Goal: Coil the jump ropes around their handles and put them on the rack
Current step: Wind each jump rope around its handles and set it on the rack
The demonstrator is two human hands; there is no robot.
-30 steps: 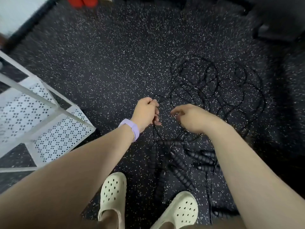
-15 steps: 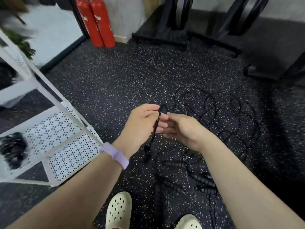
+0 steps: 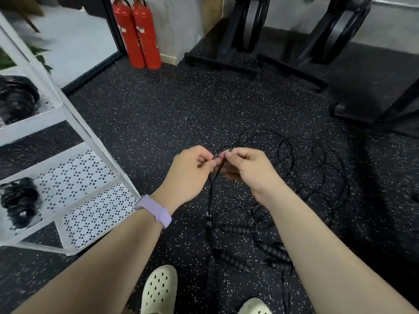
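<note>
My left hand (image 3: 192,171) and my right hand (image 3: 247,168) meet in mid-air above the floor. Both pinch the thin black cord of a jump rope (image 3: 213,189), whose two handle ends (image 3: 208,219) dangle below the hands. A tangle of loose black rope (image 3: 301,164) lies on the floor behind my right hand. Several ribbed black handles (image 3: 233,259) lie on the floor between my forearms. The white perforated rack (image 3: 90,200) stands at the left, with one coiled rope (image 3: 19,202) on its lower shelf and another (image 3: 15,96) on the shelf above.
Two red fire extinguishers (image 3: 138,35) stand against the far wall. Black weight-plate stands (image 3: 249,35) line the back and right. My cream clogs (image 3: 159,288) are at the bottom, on speckled black rubber flooring (image 3: 170,114).
My hands rose from the floor tangle and came together, lifting one rope so its handles hang. The view tilted up, bringing the rack shelves and extinguishers into sight.
</note>
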